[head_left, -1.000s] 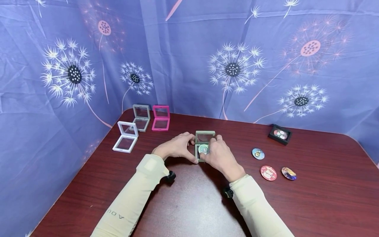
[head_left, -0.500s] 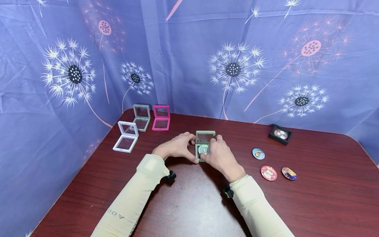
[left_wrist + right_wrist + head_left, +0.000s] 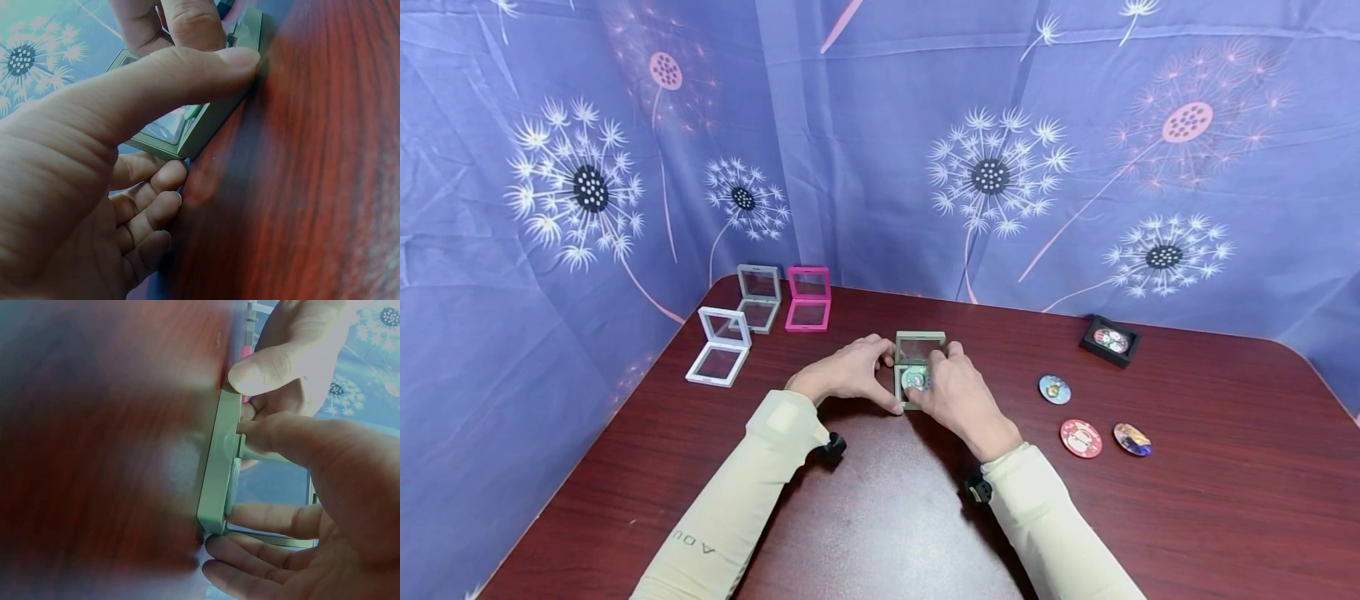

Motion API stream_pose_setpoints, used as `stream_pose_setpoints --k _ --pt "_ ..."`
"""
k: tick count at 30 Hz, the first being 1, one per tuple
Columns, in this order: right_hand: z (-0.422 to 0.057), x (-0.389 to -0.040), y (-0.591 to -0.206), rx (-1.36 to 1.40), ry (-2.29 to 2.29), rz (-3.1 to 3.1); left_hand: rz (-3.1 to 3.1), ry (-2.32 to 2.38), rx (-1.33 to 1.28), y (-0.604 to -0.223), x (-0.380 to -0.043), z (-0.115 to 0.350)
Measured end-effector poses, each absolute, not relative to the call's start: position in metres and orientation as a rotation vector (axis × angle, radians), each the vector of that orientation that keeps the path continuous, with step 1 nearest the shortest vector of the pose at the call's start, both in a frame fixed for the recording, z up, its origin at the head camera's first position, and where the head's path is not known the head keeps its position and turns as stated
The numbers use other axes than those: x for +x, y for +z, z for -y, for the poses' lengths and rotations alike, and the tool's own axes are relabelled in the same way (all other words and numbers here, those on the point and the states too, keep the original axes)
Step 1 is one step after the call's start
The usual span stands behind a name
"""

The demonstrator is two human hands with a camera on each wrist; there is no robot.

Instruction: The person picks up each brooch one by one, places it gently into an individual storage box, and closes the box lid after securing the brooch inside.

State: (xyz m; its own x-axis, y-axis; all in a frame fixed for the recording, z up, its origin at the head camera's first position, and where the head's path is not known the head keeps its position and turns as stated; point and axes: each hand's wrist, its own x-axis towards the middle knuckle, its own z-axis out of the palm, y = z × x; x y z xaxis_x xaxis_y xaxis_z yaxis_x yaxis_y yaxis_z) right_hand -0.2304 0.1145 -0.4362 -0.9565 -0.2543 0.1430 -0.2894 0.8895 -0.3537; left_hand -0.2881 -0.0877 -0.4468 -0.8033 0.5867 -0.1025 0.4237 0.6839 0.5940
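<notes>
Head view, green case clasped by left grip; round badge inside, pinched by right grip

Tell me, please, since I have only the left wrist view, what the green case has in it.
Observer: The head view shows a round, pale green badge in the lower half of the green case, picture side up.

Operator: Thank you; would you say whether any other badges lie loose?

Observer: Yes, a blue badge, a red badge and a purple-and-yellow badge lie on the table, to the right of the right hand.
</notes>
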Motion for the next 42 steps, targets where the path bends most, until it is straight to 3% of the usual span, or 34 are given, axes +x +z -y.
stream_pose_setpoints --k 42 --pt "-0.1171 -0.2279 -0.4350 0.521 0.562 2.949 -2.601 0.827 0.791 -0.4457 -0.2871 0.0880"
